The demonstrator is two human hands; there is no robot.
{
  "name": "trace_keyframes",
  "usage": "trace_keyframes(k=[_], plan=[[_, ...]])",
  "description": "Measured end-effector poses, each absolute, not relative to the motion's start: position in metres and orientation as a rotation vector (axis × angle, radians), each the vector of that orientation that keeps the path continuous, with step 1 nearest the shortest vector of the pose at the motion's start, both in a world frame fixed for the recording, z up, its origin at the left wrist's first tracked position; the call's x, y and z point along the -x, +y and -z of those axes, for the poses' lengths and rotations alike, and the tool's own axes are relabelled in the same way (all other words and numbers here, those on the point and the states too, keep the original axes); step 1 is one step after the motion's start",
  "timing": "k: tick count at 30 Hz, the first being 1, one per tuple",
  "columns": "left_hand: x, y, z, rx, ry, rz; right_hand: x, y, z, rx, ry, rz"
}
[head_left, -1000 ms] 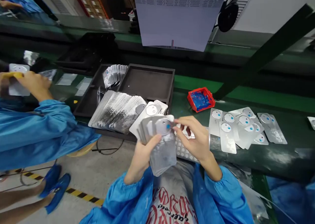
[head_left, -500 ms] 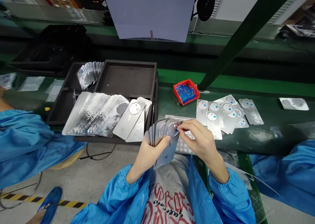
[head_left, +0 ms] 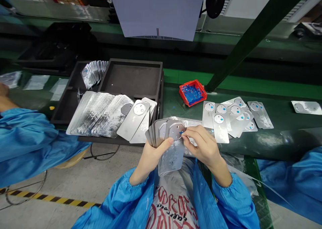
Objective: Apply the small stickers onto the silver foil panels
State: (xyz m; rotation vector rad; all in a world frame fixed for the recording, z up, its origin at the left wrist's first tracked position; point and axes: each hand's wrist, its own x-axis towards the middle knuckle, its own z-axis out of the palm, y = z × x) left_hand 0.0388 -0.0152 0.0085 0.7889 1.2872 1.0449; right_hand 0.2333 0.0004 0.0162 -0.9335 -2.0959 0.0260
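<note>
My left hand (head_left: 150, 157) is closed round a fanned stack of silver phone back covers (head_left: 172, 156), thumb on the front one. The front cover bears a round camera plate (head_left: 176, 131) with small holes. My right hand (head_left: 204, 145) pinches at the right edge of that plate, where a small blue tab (head_left: 181, 132) shows at the fingertips. Behind the fan lies a pale tray with round pockets, mostly hidden. To the right, several covers with blue tabs (head_left: 220, 128) lie overlapped on the green bench.
A red bin (head_left: 193, 104) holds blue scraps. On the left, black trays (head_left: 133, 79) stand beside a long row of overlapped covers (head_left: 97, 115). A green post (head_left: 236, 51) rises behind the bin. Blue-sleeved people (head_left: 27, 138) sit on both sides.
The view has shifted slightly. The fanned covers have tilted a little, showing more of the front one. My right fingertips remain at its camera plate.
</note>
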Motion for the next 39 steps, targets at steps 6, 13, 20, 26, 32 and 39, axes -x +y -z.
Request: trace_keyframes(k=[6, 13, 20, 26, 32, 39], plan=[[-0.036, -0.012, -0.009, -0.581, 1.318, -1.165, -0.234, 0.019, -0.01, 1.01, -1.746, -0.405], [-0.016, -0.007, -0.016, -0.395, 1.401, -1.393, -0.284, 0.148, 0.037, 1.508, -1.657, -0.201], [-0.007, -0.004, -0.012, -0.36, 1.424, -1.417, -0.277, 0.099, 0.059, 1.377, -2.084, -0.166], [-0.007, -0.001, -0.009, -0.34, 1.46, -1.38, -0.251, 0.012, 0.071, 1.16, -2.385, -0.514], [-0.008, -0.001, -0.007, -0.362, 1.454, -1.371, -0.247, 0.005, 0.084, 1.218, -2.479, -0.267], [-0.01, -0.001, -0.004, -0.379, 1.431, -1.374, -0.239, 0.004, 0.086, 1.235, -2.536, -0.145]])
